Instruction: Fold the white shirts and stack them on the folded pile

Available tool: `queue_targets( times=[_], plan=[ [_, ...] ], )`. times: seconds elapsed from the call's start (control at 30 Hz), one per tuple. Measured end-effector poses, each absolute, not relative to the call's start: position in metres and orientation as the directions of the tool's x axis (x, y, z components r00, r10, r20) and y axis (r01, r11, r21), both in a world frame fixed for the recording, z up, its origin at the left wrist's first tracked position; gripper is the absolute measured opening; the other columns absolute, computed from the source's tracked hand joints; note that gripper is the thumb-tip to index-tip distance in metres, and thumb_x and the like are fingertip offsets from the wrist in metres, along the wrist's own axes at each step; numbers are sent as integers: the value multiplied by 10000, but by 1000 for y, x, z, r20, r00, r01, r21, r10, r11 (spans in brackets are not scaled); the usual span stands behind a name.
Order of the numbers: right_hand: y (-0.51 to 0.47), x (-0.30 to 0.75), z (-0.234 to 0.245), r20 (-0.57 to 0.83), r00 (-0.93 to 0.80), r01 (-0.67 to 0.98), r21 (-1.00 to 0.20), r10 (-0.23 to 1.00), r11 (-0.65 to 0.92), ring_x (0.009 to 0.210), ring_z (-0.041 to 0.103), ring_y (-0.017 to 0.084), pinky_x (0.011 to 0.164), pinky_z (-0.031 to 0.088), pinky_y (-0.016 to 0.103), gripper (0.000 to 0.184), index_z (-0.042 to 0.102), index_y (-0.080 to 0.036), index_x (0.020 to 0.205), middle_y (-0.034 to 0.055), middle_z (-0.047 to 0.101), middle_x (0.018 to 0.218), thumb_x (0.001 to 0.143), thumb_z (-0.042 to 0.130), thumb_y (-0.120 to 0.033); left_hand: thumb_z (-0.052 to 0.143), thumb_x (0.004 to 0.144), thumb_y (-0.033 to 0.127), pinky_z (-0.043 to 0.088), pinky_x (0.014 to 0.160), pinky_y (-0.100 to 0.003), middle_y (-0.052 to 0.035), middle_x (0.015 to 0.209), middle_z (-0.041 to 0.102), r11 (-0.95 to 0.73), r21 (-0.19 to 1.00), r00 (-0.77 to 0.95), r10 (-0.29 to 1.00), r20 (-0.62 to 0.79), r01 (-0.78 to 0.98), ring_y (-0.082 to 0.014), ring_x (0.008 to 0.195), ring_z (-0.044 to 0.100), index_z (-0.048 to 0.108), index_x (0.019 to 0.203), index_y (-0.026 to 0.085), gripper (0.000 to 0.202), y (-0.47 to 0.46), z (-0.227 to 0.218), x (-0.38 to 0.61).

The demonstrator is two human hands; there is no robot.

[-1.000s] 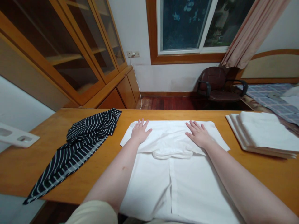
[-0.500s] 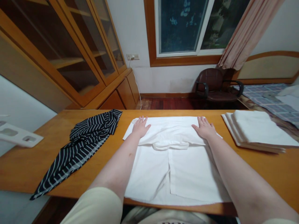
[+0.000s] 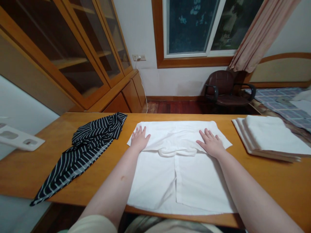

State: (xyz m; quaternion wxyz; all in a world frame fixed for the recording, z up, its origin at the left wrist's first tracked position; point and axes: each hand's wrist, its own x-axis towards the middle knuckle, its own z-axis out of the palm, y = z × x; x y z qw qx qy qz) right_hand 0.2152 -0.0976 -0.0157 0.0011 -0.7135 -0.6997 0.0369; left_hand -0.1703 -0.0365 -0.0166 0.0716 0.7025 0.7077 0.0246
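Note:
A white cotton garment (image 3: 155, 178), which looks like a shirt, lies spread on the wooden table before me. Its far part is folded over toward me, with a small collar-like bulge at the middle of the fold and a slit running down below it. My left hand (image 3: 139, 139) rests flat on the left side of the folded part, fingers spread. On the right side of the same part lies my right hand (image 3: 211, 142), palm down with fingers apart. Neither hand grips anything. Wrinkles run across the cloth between them.
A crumpled black-and-white striped cloth (image 3: 89, 142) lies at the left of the table (image 3: 97, 184). Folded white cloths (image 3: 269, 136) are stacked at the right. A white plastic piece (image 3: 20, 137) juts in at far left. Beyond stand a glass-door cabinet (image 3: 107, 77) and an armchair (image 3: 221, 87).
My left hand has slid a little left and toward me. My right hand has also drawn slightly toward me, away from the garment's far edge. The garment lies much as before.

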Motion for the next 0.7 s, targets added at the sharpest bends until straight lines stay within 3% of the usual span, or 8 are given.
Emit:
queue_targets(
  times=[0.23, 0.33, 0.43, 0.5, 0.57, 0.7],
  plan=[
    [-75, 225, -12, 60, -5, 994, -112, 998, 12, 1380, 270, 263, 1089, 227, 501, 618, 389, -191, 1417, 126, 262, 1519, 917, 297, -542, 406, 873, 495, 141, 1137, -484, -112, 1541, 193, 13, 239, -8, 1000, -21, 971, -281, 1419, 157, 331, 1442, 169, 660, -15, -13, -165],
    [-75, 227, -12, 115, 35, 983, -181, 993, -14, 1335, 357, 247, 1084, 265, 446, 538, 498, -141, 1330, 139, 380, 1461, 922, 342, -455, 455, 867, 364, 274, 1109, -373, -108, 1431, 437, -22, 408, -24, 994, 106, 913, -228, 1323, 387, 503, 1315, 159, 495, -20, -12, -170],
    [-78, 231, -6, 170, 132, 970, -223, 976, -93, 1226, 484, 239, 1034, 346, 362, 468, 580, -118, 1232, 139, 539, 1330, 899, 396, -391, 418, 873, 285, 442, 949, -272, -90, 1166, 647, -19, 535, -108, 973, 205, 845, -178, 1061, 600, 620, 1149, 158, 365, -32, -1, -181],
    [-80, 236, 1, 192, 241, 958, -205, 951, -201, 1126, 554, 254, 958, 411, 358, 434, 621, -130, 1172, 136, 617, 1218, 891, 400, -375, 425, 863, 294, 475, 880, -291, -94, 1059, 677, 37, 485, -183, 948, 259, 873, -197, 959, 630, 657, 1057, 164, 329, -39, 12, -193],
    [-83, 244, 10, 156, 360, 928, -156, 920, -337, 1037, 593, 283, 875, 454, 388, 413, 658, -145, 1101, 146, 651, 1127, 885, 398, -381, 422, 859, 303, 482, 845, -334, -109, 999, 687, 142, 361, -250, 930, 271, 922, -239, 934, 633, 674, 994, 169, 316, -46, 26, -205],
    [-87, 261, 21, -17, 489, 871, -55, 872, -489, 953, 618, 310, 791, 480, 406, 381, 695, -132, 1005, 185, 657, 1025, 871, 406, -340, 413, 851, 255, 486, 791, -369, -140, 967, 697, 349, 163, -356, 934, 11, 923, -287, 916, 641, 685, 956, 167, 305, -53, 42, -228]
  ],
)
